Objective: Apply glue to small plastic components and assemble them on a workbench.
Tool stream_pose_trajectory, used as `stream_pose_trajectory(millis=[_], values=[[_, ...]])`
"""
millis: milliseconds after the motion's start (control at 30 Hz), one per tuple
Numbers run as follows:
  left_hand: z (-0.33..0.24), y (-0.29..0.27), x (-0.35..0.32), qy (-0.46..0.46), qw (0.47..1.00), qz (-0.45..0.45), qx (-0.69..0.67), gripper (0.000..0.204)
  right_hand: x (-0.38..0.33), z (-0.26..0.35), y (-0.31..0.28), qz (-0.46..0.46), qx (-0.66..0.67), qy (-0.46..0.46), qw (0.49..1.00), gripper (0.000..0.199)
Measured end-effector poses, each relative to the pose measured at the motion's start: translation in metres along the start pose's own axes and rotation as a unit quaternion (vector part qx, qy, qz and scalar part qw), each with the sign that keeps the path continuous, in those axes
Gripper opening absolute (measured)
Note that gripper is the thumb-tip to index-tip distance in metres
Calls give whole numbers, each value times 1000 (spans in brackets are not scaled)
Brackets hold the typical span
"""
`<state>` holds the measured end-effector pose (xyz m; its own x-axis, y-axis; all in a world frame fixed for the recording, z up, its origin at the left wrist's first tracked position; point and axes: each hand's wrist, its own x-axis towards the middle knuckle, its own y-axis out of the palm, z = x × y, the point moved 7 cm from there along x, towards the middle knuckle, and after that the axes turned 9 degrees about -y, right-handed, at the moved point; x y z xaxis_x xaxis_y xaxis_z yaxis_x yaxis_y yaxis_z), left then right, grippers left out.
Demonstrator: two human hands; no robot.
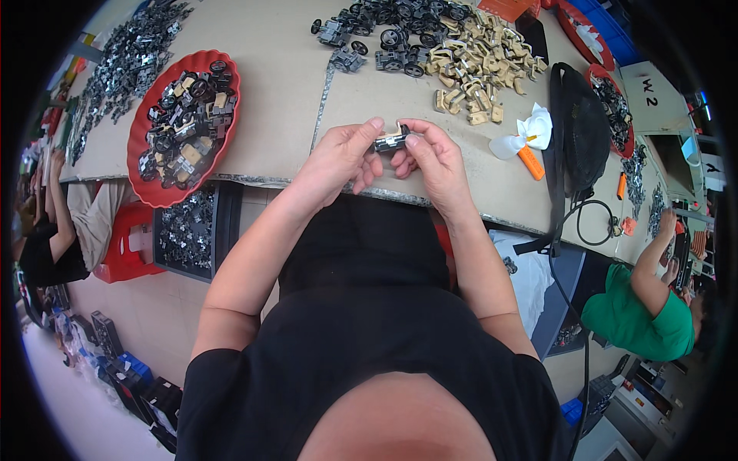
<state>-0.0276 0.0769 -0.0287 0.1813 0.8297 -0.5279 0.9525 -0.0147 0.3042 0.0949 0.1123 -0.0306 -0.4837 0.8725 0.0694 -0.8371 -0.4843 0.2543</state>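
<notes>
Two hands meet at the near table point(292, 100) edge: the left hand point(338, 157) and right hand point(434, 157) both pinch one small toy car point(390, 141), tan shell over a dark wheeled base. Pressing the halves squarely, with thumbs steady beneath, looks best. Loose shells point(477, 58) lie far right, a red tray point(184, 127) left.

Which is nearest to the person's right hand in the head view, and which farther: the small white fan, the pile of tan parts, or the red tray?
From the right hand:
1. Small white fan, just to its right on the table.
2. Pile of tan parts, beyond it, toward the table's far side.
3. Red tray, far left, past the left hand.
</notes>
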Motion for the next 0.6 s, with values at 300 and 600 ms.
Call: stream_pose_trajectory(millis=[300,600], values=[[-75,-91,-88,387,813,-399,174,30,-3,2,-1,-18,-11,-5,1000,32],[-108,-94,-105,369,568,-552,486,31,-3,5,2,-19,-11,-16,1000,28]])
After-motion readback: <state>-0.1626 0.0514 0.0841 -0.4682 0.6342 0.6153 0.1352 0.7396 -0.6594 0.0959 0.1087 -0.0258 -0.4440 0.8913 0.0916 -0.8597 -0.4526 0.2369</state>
